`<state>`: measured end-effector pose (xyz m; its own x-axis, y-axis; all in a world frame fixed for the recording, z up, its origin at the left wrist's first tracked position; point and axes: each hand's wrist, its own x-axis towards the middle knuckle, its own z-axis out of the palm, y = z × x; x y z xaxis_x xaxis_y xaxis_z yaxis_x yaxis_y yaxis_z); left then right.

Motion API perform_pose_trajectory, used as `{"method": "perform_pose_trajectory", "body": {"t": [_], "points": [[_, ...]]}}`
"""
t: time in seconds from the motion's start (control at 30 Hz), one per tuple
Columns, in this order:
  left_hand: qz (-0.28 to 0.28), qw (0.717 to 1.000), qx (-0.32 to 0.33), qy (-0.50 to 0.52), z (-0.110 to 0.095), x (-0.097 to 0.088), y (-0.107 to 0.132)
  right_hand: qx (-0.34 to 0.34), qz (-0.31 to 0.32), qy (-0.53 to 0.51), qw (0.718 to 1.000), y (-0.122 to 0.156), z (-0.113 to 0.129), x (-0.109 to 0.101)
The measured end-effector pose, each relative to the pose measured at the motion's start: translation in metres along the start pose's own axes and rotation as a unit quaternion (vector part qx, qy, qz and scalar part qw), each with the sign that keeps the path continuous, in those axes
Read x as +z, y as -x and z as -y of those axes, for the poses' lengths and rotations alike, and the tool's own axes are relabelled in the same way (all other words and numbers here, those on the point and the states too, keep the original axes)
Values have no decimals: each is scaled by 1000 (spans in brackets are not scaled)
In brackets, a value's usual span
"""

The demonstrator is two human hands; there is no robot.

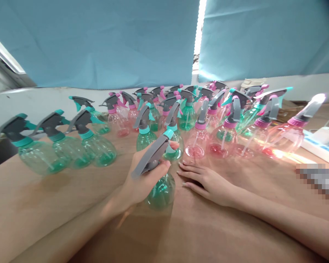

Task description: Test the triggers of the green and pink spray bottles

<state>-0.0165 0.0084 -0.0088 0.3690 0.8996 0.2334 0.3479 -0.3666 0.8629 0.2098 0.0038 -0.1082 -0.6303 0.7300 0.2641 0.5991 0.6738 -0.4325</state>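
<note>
Gripping one clear plastic spray bottle: the left hand. Right hand flat, empty. Three green bottles at ten o'clock.

Near bottle: on the table, in the left hand.
Right hand: on the table, just right of it.
Bottle crowd: behind both.
Power strip: far right.

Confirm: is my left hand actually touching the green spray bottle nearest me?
Touching. The head view shows the left hand wrapped around the neck of the green spray bottle, fingers curled under its grey trigger.
</note>
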Motion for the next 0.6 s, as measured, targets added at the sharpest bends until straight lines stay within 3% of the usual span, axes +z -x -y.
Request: {"method": "perform_pose_trajectory", "body": {"t": [0.17,0.6], "points": [[3,1000,18,18,2,-1,-1,-2,-8,-10,1000,0,-1,1],[13,999,-7,36,-3,-2,2,2,-1,1,1000,0,0,0]]}}
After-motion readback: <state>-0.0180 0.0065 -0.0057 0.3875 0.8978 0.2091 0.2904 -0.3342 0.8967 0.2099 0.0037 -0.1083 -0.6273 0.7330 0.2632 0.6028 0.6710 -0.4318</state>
